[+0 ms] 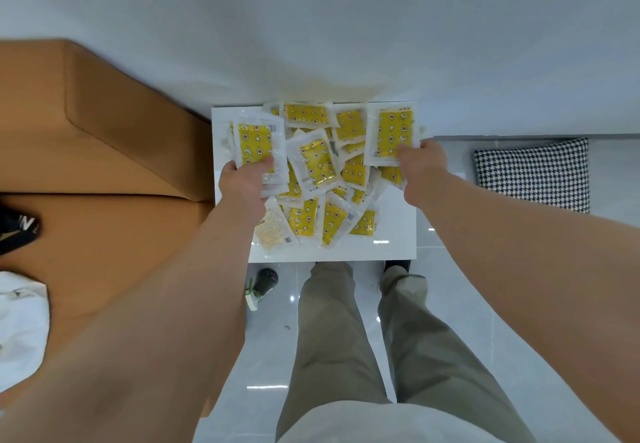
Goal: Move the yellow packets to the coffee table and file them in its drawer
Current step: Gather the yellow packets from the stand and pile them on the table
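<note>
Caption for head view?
Left hand and right hand each grip yellow packets over the pile on a white table.

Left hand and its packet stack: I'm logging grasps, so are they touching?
Touching. The head view shows the left hand pinching the packet stack, thumb lying across its front.

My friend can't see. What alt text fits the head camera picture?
Looking down, a person's left hand grips a stack of yellow packets and the right hand pinches another packet, above a heap of packets on a white table beside a tan sofa.
</note>
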`<state>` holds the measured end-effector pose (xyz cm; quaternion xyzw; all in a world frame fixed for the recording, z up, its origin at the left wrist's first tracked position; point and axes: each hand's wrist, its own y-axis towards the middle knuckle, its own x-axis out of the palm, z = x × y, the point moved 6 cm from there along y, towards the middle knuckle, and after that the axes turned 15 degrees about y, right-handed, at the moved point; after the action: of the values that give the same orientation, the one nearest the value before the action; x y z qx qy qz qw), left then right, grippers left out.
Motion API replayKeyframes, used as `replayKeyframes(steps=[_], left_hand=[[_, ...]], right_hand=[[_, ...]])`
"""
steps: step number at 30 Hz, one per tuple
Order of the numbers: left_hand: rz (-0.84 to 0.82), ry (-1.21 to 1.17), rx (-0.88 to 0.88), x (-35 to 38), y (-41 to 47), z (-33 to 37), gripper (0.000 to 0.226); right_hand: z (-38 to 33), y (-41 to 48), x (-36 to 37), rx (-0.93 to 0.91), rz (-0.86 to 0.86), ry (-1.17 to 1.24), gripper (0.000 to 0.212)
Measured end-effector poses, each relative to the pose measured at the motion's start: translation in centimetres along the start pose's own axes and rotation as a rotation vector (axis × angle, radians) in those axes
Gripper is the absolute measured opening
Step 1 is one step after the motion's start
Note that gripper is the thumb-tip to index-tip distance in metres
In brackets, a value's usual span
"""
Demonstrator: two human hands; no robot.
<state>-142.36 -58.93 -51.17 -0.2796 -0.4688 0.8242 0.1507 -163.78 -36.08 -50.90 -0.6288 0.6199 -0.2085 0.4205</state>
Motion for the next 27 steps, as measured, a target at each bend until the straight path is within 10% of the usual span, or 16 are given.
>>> replayKeyframes(steps=[27], left_hand=[[-0.049, -0.010, -0.025, 2.8, -4.6, -2.3, 0.050]], right_hand=[[-1.8, -1.5, -3.9, -0.140, -0.110, -0.026, 0.006]])
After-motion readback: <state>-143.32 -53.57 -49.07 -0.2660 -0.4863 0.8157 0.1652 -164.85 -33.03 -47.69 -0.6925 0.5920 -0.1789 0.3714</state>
